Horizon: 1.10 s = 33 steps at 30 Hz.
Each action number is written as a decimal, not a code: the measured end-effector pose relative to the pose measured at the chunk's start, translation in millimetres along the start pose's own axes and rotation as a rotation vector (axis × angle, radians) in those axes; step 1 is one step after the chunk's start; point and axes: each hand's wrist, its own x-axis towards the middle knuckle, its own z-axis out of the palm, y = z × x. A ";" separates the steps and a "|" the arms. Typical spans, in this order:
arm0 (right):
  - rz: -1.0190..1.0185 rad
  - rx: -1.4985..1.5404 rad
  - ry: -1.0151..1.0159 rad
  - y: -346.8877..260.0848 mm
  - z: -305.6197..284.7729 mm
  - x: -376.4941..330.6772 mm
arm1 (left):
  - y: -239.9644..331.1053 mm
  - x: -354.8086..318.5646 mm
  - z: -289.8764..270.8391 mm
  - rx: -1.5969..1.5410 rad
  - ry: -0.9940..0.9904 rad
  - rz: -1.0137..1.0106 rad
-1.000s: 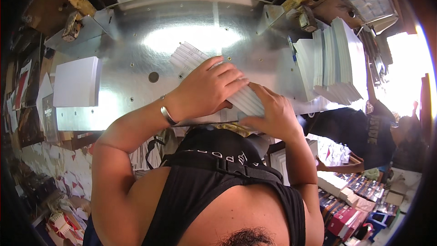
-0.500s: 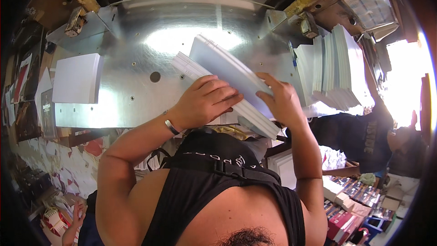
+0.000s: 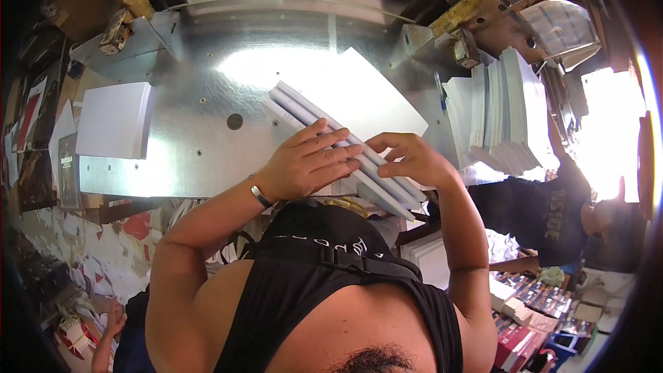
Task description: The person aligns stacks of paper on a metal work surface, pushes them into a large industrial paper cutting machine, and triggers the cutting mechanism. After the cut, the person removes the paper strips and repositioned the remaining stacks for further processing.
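Several white book blocks (image 3: 314, 112) stand slantwise together on their edges at the metal table's near side, dark marks on one edge. My left hand (image 3: 307, 164) lies across them from the left, fingers curled over their top edges and its thumb hidden. On their far right side my right hand (image 3: 414, 159) has thumb and forefinger bent around the edge of a block. Behind the hands, a white paper block (image 3: 376, 90) rests flat on the table, its near edge hidden by the standing blocks.
The shiny metal table (image 3: 228, 159) has holes and metal side guides. At its left sits a white paper stack (image 3: 114, 121); at its right, a leaning row of paper blocks (image 3: 507, 110) beside a blue pen (image 3: 440, 90). A person in dark clothing (image 3: 532, 214) is at the right.
The block that leaned open under my right hand is gone from there, and a white one now shows flat behind. My right hand has shifted left, nearer my left hand.
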 end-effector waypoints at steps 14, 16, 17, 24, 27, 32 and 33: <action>-0.030 -0.444 0.682 -29.7 -22.1 -47.4 | 1.4 6.6 -4.1 -0.092 -0.065 -0.058; -0.187 -0.568 0.813 -49.8 -29.7 -73.8 | 1.2 5.2 -4.3 -0.104 -0.053 -0.053; -0.228 -0.617 0.868 -56.1 -27.4 -82.9 | 2.2 4.8 -4.2 -0.107 -0.087 -0.061; -0.182 -0.592 0.631 -10.6 10.7 -74.7 | -6.4 4.9 -14.2 -0.038 -0.088 -0.054; 0.095 -0.306 0.476 42.5 42.4 -70.7 | -29.3 -8.6 -16.6 0.109 0.188 -0.163; 0.047 0.171 0.584 108.3 109.0 -78.2 | -78.3 -50.1 -9.2 -0.583 -0.049 -0.951; 0.044 0.194 0.587 117.0 111.7 -77.3 | -81.0 -53.2 -1.8 -0.579 -0.032 -0.853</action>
